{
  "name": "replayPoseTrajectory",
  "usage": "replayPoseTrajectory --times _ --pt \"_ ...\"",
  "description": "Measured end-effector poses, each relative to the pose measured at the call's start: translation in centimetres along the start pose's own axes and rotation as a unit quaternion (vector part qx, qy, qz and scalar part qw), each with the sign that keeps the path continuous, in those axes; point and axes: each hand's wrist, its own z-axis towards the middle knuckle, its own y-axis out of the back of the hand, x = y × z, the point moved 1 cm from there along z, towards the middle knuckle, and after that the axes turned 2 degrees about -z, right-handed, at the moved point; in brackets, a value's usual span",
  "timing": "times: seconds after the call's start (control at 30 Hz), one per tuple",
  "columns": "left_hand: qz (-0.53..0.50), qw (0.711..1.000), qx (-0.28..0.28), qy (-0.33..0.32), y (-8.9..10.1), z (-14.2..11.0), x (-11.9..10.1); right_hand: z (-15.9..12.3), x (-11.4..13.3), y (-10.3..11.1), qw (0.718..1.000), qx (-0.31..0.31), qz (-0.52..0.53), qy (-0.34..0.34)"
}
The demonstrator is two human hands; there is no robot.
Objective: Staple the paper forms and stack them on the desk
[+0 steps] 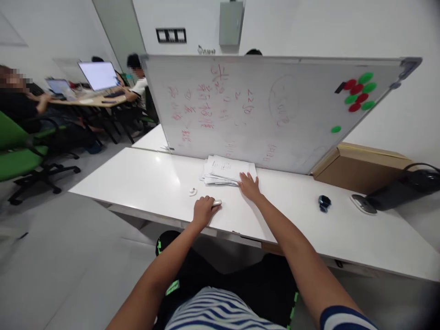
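Note:
My left hand (pixel 203 210) rests near the front edge of a white table (pixel 144 178), fingers curled round a small white object (pixel 217 202) that sticks out to the right. My right hand (pixel 249 186) lies flat with fingers spread on the near corner of a stack of printed papers (pixel 225 168). A small white ring-shaped piece (pixel 193 191) sits on the table just left of my left hand.
A whiteboard (pixel 261 105) with red writing and red and green magnets (pixel 359 94) leans behind the papers. To the right are a cardboard box (pixel 360 167), a small dark object (pixel 324 202) and a black bag (pixel 405 185). People sit at laptops far left; a green chair (pixel 20 151) stands nearby.

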Motion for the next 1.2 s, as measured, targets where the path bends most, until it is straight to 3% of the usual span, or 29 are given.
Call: replayPoseTrajectory --times 0.27,0.7,0.93,1.2 --pt "-0.001 1.0 -0.009 -0.014 -0.1 0.0 0.4 -0.9 0.0 -0.3 0.997 -0.031 -0.007 0.063" --pt "-0.024 1.0 -0.002 -0.002 -0.3 0.1 0.5 0.4 0.2 1.2 0.995 -0.08 0.029 0.052" --pt "-0.019 1.0 -0.012 -0.003 -0.6 0.1 0.6 0.5 0.8 3.2 0.988 -0.15 0.028 0.02" --pt "-0.039 0.992 -0.101 0.066 0.4 -0.1 0.3 -2.9 0.9 5.6 0.976 -0.213 0.047 -0.003"
